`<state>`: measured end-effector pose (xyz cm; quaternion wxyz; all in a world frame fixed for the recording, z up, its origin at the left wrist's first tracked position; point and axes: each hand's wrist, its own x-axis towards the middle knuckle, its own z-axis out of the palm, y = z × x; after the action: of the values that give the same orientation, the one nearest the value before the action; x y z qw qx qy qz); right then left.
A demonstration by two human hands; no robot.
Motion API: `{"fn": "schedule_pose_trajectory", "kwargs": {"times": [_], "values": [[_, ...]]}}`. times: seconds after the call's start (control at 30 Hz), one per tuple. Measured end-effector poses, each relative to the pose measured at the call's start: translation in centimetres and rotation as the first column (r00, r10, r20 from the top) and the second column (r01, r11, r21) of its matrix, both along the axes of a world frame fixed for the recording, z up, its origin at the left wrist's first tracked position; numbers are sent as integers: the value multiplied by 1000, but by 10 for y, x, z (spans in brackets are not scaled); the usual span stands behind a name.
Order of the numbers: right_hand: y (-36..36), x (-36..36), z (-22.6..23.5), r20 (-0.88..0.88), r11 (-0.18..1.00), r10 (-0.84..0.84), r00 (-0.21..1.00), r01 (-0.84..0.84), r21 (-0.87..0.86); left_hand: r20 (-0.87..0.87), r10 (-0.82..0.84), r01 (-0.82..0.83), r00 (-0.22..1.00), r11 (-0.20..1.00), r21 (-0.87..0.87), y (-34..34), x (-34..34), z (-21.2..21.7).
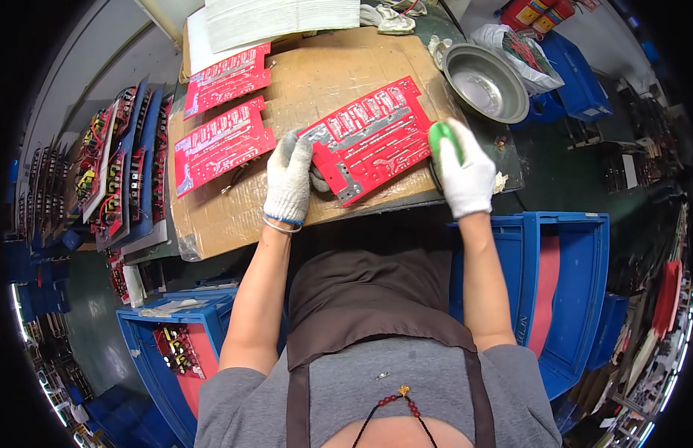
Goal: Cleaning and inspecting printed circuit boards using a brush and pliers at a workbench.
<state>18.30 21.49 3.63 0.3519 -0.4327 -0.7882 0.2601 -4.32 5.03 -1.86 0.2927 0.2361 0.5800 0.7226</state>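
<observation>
Occupying the center of the frame, the board [372, 142] is red, with rows of silvery solder on the face turned up. It is tilted, its right end higher in the frame than its left, and is supported between 2 gloved hands, which are apart from each other. The left hand [289, 175] is clamped on the left edge, with the thumb at the upper corner. The right hand [466, 168] is closed against the right edge; its fingers show green, and those beneath the board are hidden.

Below the board, the cardboard [339, 67] covers the bench. Left of the left hand, 2 similar items lie on it: the upper board [227, 78] and the lower board [223, 145], the latter near the left hand. White sheets [283, 22] lie at the top of the frame, with pale cloths [395, 22] just right of them.

The metal bowl [482, 89] stands at upper right, near a white bag [542, 78]. Beyond the bag are 2 red extinguishers [527, 13]. At left, a row of upright panels [119, 172] carries components. At lower left and lower right are 2 blue bins [578, 299], each with a pink surface inside.
</observation>
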Motion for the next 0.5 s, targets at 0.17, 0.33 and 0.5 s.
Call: {"fn": "schedule_pose_trajectory", "kwargs": {"times": [0.17, 0.33, 0.5], "values": [[18, 3, -2, 41, 999, -32, 999, 32, -10, 2, 11, -11, 1000, 1000, -15, 5, 6, 10], [41, 11, -22, -95, 995, 45, 994, -53, -85, 25, 29, -25, 999, 990, -140, -1, 20, 25], [8, -1, 13, 69, 998, 18, 997, -14, -53, 171, -67, 80, 983, 995, -67, -2, 34, 31]]}}
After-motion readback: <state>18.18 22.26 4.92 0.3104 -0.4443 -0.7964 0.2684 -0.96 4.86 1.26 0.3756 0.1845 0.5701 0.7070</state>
